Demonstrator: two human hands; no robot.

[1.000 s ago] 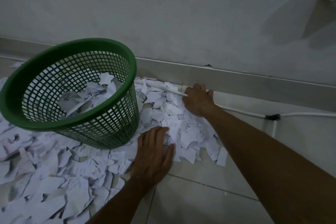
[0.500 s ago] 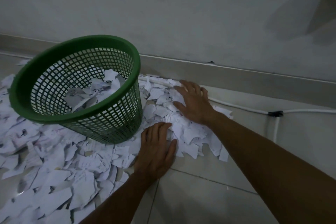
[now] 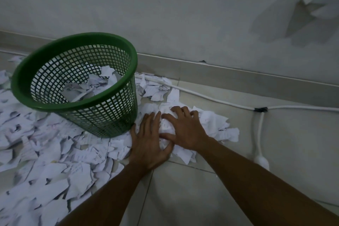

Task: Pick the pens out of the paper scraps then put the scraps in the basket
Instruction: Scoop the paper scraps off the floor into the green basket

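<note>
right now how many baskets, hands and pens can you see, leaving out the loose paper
baskets: 1, the green basket
hands: 2, the left hand and the right hand, both on the paper scraps
pens: 0 in view
total: 3

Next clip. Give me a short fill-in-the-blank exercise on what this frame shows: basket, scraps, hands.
1. The green plastic mesh basket stands on the ____ floor.
2. The basket already holds some torn white ____ scraps.
3. The left hand and right hand press on a heap of scraps to the ____ of the basket.
4. A white ____ runs along the base of the wall.

Missing words: tiled; paper; right; cable
</note>
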